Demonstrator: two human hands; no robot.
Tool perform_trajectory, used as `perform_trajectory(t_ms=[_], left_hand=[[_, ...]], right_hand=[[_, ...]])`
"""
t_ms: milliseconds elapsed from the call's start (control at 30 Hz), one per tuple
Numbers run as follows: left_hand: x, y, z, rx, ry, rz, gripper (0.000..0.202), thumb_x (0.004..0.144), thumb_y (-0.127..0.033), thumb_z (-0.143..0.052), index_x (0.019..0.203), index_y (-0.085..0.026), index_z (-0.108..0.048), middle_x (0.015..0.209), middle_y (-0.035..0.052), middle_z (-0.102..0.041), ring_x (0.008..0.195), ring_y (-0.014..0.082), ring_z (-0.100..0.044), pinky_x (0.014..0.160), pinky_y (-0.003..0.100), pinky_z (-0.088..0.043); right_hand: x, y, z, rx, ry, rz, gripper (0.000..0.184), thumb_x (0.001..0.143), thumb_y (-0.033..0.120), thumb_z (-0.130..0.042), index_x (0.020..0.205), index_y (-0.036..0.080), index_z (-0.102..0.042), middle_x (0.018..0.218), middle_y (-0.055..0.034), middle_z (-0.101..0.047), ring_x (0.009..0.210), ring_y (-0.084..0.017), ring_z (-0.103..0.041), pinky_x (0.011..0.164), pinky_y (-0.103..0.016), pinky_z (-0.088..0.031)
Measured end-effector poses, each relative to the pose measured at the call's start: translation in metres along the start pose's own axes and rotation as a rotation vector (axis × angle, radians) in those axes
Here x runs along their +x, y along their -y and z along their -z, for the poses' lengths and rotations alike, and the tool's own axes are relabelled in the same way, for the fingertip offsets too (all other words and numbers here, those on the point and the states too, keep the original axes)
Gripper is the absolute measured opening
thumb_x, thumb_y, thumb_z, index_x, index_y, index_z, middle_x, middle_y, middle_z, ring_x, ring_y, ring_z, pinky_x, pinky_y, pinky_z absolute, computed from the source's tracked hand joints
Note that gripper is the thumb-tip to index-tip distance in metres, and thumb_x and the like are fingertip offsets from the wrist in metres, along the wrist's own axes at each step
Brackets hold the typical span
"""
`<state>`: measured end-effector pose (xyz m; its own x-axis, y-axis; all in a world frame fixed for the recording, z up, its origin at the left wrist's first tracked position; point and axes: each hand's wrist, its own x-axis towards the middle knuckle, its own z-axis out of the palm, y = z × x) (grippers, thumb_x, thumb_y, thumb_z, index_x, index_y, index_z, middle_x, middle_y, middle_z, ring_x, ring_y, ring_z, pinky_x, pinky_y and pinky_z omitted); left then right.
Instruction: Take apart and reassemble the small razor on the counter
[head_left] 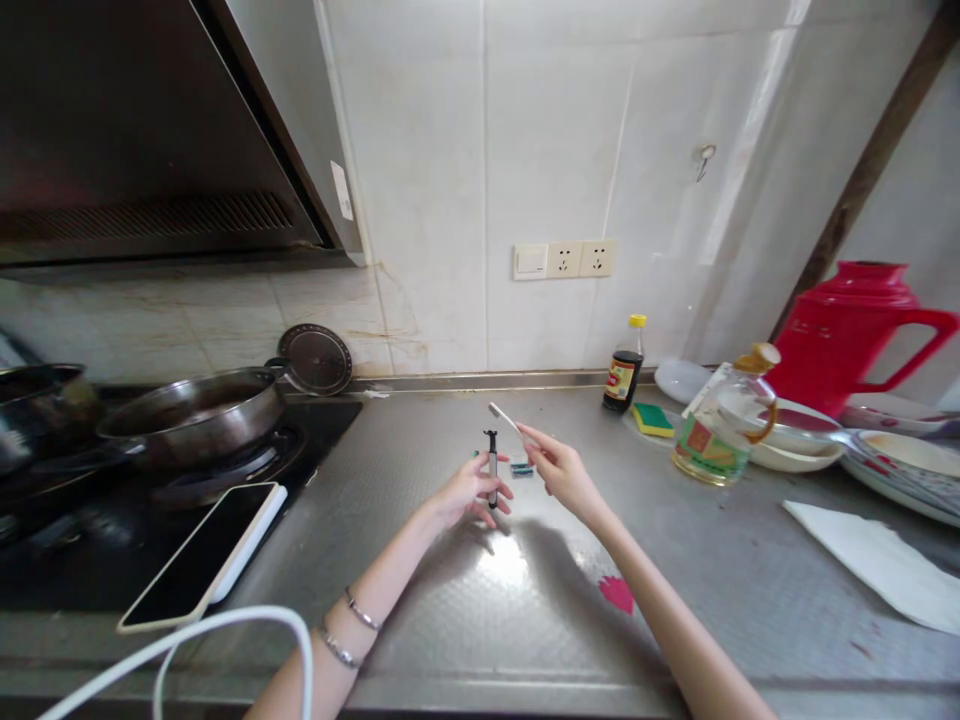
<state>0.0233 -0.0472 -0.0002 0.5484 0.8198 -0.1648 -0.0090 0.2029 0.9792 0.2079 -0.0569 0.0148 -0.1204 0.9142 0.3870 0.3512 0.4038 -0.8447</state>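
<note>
My left hand point(466, 492) is closed around a slim black and silver razor-like handle point(492, 462), held upright over the steel counter point(525, 600). My right hand point(559, 468) pinches a thin white stick with a small head point(504, 417), tilted up to the left, close to the top of the handle. A small blue and dark piece point(521, 467) lies on the counter between the two hands. Both forearms reach in from the bottom edge, and the left wrist wears two bracelets.
On the left, a phone point(201, 552) lies at the edge of a black stove bearing a pan point(191, 412). A white cable point(225, 630) loops at the front. A sauce bottle point(624, 368), sponge point(652, 418), oil jug point(720, 425), bowls, red thermos point(855, 325) and paper point(877, 565) stand at right.
</note>
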Motion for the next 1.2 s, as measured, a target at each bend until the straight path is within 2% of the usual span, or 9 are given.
perform_trajectory(t_ms=[167, 300, 467, 600, 867, 1000, 1100, 1200], left_hand=[[-0.001, -0.002, -0.001, 0.021, -0.034, -0.047, 0.046, 0.078, -0.023, -0.057, 0.121, -0.02, -0.041, 0.081, 0.0075, -0.062, 0.066, 0.0192, -0.066, 0.044, 0.022, -0.048], [-0.001, -0.003, -0.001, 0.035, -0.043, -0.045, 0.046, 0.078, -0.024, -0.059, 0.121, -0.021, -0.042, 0.08, 0.0068, -0.063, 0.066, 0.0183, -0.066, 0.045, 0.02, -0.048], [-0.002, -0.003, -0.003, 0.046, 0.007, -0.045, 0.054, 0.079, -0.022, -0.057, 0.13, -0.021, -0.036, 0.083, 0.0089, -0.063, 0.068, 0.0191, -0.066, 0.045, 0.02, -0.048], [-0.002, -0.004, -0.005, 0.036, -0.003, -0.048, 0.061, 0.081, -0.021, -0.055, 0.135, -0.021, -0.03, 0.087, 0.0117, -0.064, 0.068, 0.0187, -0.066, 0.044, 0.02, -0.047], [-0.004, -0.004, -0.006, 0.048, 0.02, -0.066, 0.063, 0.078, -0.022, -0.059, 0.135, -0.021, -0.032, 0.085, 0.0108, -0.064, 0.067, 0.0183, -0.065, 0.044, 0.02, -0.048], [-0.002, -0.001, -0.006, 0.07, -0.001, -0.083, 0.061, 0.077, -0.022, -0.06, 0.133, -0.02, -0.037, 0.082, 0.0096, -0.064, 0.066, 0.0176, -0.065, 0.045, 0.019, -0.047], [0.0, 0.003, -0.006, 0.072, 0.026, -0.086, 0.059, 0.076, -0.022, -0.061, 0.131, -0.022, -0.039, 0.081, 0.0081, -0.063, 0.067, 0.0181, -0.066, 0.045, 0.02, -0.048], [0.001, 0.004, -0.005, 0.069, 0.027, -0.093, 0.061, 0.076, -0.022, -0.06, 0.132, -0.022, -0.037, 0.08, 0.0071, -0.062, 0.069, 0.0197, -0.066, 0.045, 0.021, -0.048]], right_hand=[[-0.021, 0.008, 0.0, -0.182, -0.045, 0.12, 0.04, 0.086, 0.033, -0.041, 0.119, 0.019, -0.059, 0.078, -0.0045, -0.065, 0.063, -0.014, -0.055, 0.059, -0.023, -0.042], [-0.029, 0.008, 0.005, -0.237, -0.148, 0.131, 0.041, 0.086, 0.032, -0.04, 0.12, 0.019, -0.059, 0.084, -0.0071, -0.066, 0.071, -0.017, -0.058, 0.064, -0.024, -0.043], [-0.033, 0.012, 0.001, -0.235, -0.175, 0.106, 0.041, 0.086, 0.032, -0.04, 0.12, 0.016, -0.059, 0.08, -0.0068, -0.066, 0.068, -0.016, -0.057, 0.063, -0.025, -0.044], [-0.045, 0.014, -0.006, -0.224, -0.17, 0.077, 0.042, 0.086, 0.032, -0.04, 0.119, 0.015, -0.059, 0.072, -0.0056, -0.065, 0.06, -0.015, -0.055, 0.057, -0.023, -0.043], [-0.044, 0.023, -0.005, -0.209, -0.175, 0.049, 0.043, 0.086, 0.031, -0.04, 0.12, 0.013, -0.059, 0.071, -0.0053, -0.065, 0.058, -0.013, -0.054, 0.055, -0.021, -0.041], [-0.051, 0.019, -0.009, -0.219, -0.194, 0.063, 0.043, 0.086, 0.03, -0.039, 0.12, 0.012, -0.059, 0.073, -0.0064, -0.066, 0.058, -0.013, -0.054, 0.056, -0.021, -0.042], [-0.058, 0.015, -0.011, -0.232, -0.222, 0.086, 0.044, 0.087, 0.031, -0.038, 0.122, 0.012, -0.057, 0.079, -0.0078, -0.067, 0.06, -0.013, -0.054, 0.058, -0.022, -0.043], [-0.062, 0.015, -0.009, -0.231, -0.222, 0.079, 0.045, 0.087, 0.032, -0.038, 0.122, 0.011, -0.057, 0.076, -0.0075, -0.066, 0.059, -0.013, -0.053, 0.057, -0.022, -0.043]])
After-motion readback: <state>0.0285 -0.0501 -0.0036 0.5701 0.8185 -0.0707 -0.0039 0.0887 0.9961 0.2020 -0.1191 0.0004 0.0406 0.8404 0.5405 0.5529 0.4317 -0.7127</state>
